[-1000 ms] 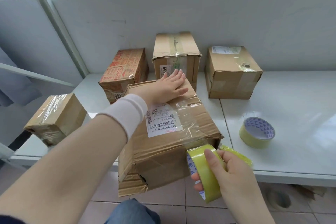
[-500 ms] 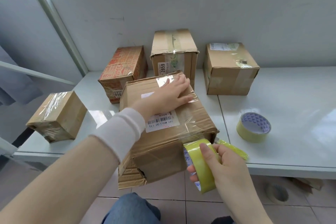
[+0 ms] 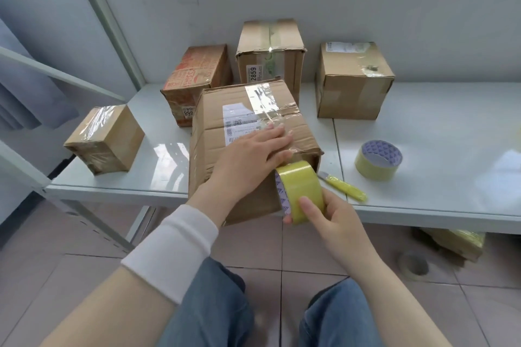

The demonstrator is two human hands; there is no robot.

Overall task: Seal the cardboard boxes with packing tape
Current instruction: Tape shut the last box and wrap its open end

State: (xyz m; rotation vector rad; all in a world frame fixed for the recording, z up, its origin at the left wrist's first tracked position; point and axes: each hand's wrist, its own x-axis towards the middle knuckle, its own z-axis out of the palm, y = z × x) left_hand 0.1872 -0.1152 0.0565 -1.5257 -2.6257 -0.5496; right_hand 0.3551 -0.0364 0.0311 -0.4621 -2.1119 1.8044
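Left hand slid nearer, flat on box; right hand grips roll beside cutter.

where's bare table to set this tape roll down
Widest bare table lies right of the spare roll and the plain back box. A narrower strip runs between the small wrapped box and the big box. Crowded: behind the big box, and by the knife on its right.

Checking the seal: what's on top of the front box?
A clear tape strip, a white shipping label, and the left hand pressing flat. The hand hides part of the label.
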